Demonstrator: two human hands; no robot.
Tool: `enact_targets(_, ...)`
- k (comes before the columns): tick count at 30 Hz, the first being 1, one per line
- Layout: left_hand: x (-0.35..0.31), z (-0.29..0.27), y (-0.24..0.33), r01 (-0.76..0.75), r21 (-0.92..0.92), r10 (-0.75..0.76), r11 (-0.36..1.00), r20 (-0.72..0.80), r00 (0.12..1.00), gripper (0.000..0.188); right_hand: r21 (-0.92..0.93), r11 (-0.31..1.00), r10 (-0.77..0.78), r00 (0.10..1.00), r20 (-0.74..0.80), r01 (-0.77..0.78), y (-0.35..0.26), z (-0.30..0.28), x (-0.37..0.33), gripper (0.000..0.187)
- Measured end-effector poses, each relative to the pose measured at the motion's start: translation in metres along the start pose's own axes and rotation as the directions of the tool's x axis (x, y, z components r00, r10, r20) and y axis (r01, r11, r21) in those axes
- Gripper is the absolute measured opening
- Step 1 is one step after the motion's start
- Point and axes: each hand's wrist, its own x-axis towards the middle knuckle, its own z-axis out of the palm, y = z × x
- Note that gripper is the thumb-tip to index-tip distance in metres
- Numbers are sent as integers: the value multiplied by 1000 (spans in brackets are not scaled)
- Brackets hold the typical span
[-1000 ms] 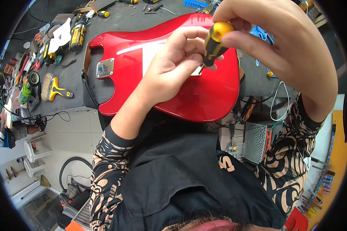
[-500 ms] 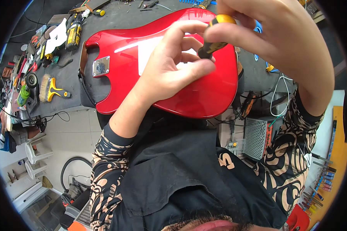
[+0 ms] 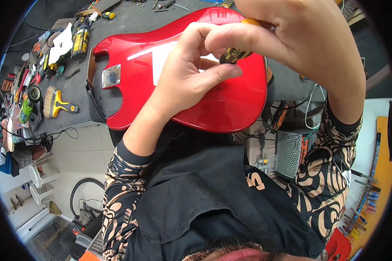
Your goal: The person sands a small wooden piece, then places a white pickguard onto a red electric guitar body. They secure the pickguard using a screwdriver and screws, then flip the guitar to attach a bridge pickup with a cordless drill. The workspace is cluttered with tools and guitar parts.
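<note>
A glossy red electric guitar body [image 3: 222, 106] lies back up on the bench, with a metal neck plate [image 3: 111, 76] at its left and a white cover plate [image 3: 158, 65] partly behind my left hand. Over the body, my right hand [image 3: 287, 39] grips the handle of a black and yellow screwdriver [image 3: 235, 55]. My left hand [image 3: 189, 69] is curled, its thumb and fingers closed about the screwdriver's lower end. The screwdriver's tip, and any screw there, are hidden by my fingers.
On the bench at the left lie a wide brush [image 3: 59, 102], a yellow and black drill [image 3: 80, 41], a green rotary tool [image 3: 27, 108] and several other tools. A perforated metal box [image 3: 288, 148] stands below at the right. Screwdrivers hang along a wall panel [image 3: 381, 174] at far right.
My right hand has moved left and slightly down, covering more of the screwdriver's handle, and the screwdriver has turned in the grip. My left hand has barely moved.
</note>
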Motion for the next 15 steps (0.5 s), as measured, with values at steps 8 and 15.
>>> enact_targets(8, 1, -14, -4, 18, -89, -8, 996, 113, 994, 38, 44, 998, 38, 999, 27, -39, -4, -10, -10, 41)
enact_targets(15, 4, 0, -2, -87, -76, 90, 993, 28, 996, 50, -138, 990, 5, 996, -91, -18, -3, 3, -1, 44)
